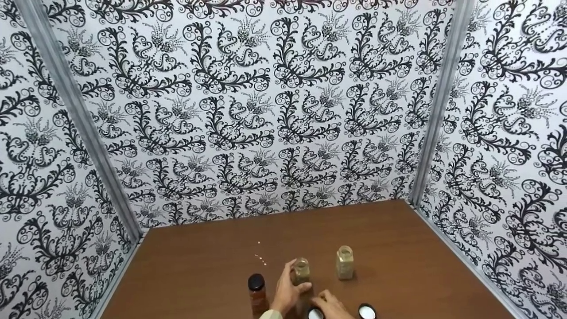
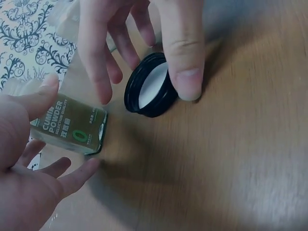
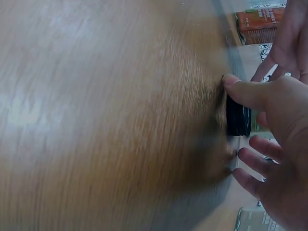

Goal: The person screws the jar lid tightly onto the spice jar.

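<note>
An uncapped square glass jar (image 1: 302, 271) labelled cumin powder stands on the table, with my left hand (image 1: 287, 290) around it. In the left wrist view, the thumb of that hand lies against the labelled jar (image 2: 72, 126) and its fingers are on the opposite side. My right hand (image 1: 331, 306) is low over the table beside a black cap (image 2: 148, 86) with its white liner facing up. Its thumb is at the cap's rim in the right wrist view, while the other fingers are spread away from the cap (image 3: 238, 118).
A second uncapped jar (image 1: 345, 264) with pale contents stands right of the cumin jar. Left of my left hand is a black-capped jar (image 1: 258, 294) with reddish contents. Another black cap (image 1: 366, 311) lies liner up near the front. Small pale bits (image 1: 261, 259) dot the table.
</note>
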Demonstrator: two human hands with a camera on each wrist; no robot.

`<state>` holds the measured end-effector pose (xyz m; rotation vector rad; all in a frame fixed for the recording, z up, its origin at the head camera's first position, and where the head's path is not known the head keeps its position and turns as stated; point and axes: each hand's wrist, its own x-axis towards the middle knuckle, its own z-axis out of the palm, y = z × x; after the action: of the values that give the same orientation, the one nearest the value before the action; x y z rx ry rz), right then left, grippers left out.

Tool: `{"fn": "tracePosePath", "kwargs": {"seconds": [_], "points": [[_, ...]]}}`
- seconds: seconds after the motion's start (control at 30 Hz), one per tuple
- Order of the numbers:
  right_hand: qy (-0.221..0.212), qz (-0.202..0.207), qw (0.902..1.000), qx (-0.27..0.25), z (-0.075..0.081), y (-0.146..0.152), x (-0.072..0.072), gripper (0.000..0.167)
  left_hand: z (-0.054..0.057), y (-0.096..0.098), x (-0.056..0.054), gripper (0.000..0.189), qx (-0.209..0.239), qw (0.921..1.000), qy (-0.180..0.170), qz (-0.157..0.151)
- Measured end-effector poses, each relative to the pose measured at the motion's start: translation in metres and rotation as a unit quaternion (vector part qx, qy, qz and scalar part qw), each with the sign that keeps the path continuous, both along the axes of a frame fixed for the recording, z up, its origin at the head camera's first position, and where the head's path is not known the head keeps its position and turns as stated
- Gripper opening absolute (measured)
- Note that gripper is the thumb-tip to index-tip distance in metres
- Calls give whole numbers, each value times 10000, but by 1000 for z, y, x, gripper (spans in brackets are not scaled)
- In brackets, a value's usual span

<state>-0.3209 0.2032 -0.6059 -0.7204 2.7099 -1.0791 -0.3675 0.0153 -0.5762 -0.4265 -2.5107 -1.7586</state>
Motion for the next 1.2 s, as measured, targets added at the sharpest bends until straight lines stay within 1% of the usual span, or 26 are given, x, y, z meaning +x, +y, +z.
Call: {"fn": "tracePosePath", "kwargs": {"seconds": [0.03,0.1,0.13,0.2,0.27,0.33,0.43,0.47,0.5,0.57,0.6,0.63,0.7,0.77,0.83,0.87,0.97,1.07,1.13,1.2], "points": [[41,37,10000,49,0,0,0,59,-1,0,0,68,16,10000,35,33],[-60,38,10000,35,2,-1,0,58,-1,1,-1,60,227,9997,93,67],[-53,48,9999,114,3,-1,-1,58,-2,2,-1,56,319,9994,145,74],[-111,-14,9998,153,5,-1,0,57,-2,3,-1,50,509,9983,290,-37],[-116,-37,9998,160,5,-3,0,57,-3,0,-2,47,612,9971,413,-179],[185,39,9992,349,4,-2,0,55,-1,-1,-2,47,512,9968,531,-322],[517,126,9978,406,-1,-1,-2,49,1,-5,-1,48,227,9967,650,-434],[583,140,9973,433,-4,-1,-4,46,1,-6,0,48,154,9966,662,-461],[740,155,9960,476,-9,0,-7,44,1,-8,0,49,78,9965,668,-489],[890,148,9952,377,-18,1,-13,42,1,-10,0,49,-45,9964,636,-552],[1034,139,9937,396,-23,2,-17,41,1,-11,0,48,-79,9964,623,-576],[1129,127,9928,378,-24,2,-19,41,1,-11,0,48,-83,9964,596,-603],[1242,16,9916,353,-14,-1,-15,39,2,-13,0,48,-95,9965,555,-623],[1262,-185,9912,358,3,-6,-8,37,2,-13,0,49,-98,9964,557,-624],[1032,-377,9935,286,28,-11,2,36,3,-14,0,49,-73,9965,545,-636],[937,-474,9942,240,37,-13,5,34,3,-15,0,49,-60,9965,543,-632],[787,-550,9954,-46,55,-14,4,33,3,-15,-1,47,-78,9961,606,-632],[1065,-641,9919,-267,72,-16,4,32,3,-14,-3,46,-112,9958,618,-659],[1189,-735,9894,-383,81,-18,3,36,2,-13,-4,46,-171,9952,654,-706],[1344,-901,9859,-424,87,-20,1,40,2,-11,-5,46,-250,9944,701,-755]]}}
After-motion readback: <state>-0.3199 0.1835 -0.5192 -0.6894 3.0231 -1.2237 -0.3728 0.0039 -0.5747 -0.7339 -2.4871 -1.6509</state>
